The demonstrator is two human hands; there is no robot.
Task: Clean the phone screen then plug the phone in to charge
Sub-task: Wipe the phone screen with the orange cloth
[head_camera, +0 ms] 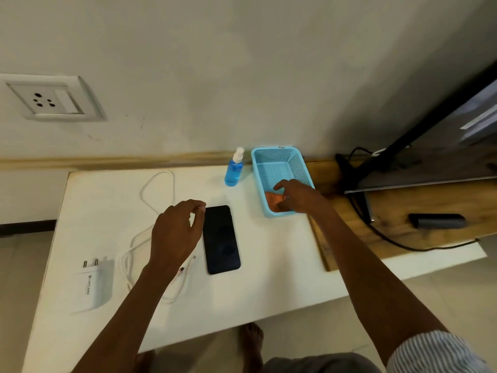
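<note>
A black phone (221,239) lies screen up in the middle of the white table (269,278). My left hand (176,232) hovers just left of the phone, fingers curled and apart, holding nothing. My right hand (297,196) reaches into the blue basket (277,160), fingers closing on an orange cloth (273,201) at its near end. A blue spray bottle (234,170) stands left of the basket. A white cable (150,216) loops on the table, partly under my left arm. A white charger plug (91,285) lies at the left.
A wall socket (51,99) sits on the wall at the upper left. A wooden surface (403,208) on the right carries a dark screen on a stand (430,135), black cords and a dark oblong device (437,220). Bare feet show below the table edge.
</note>
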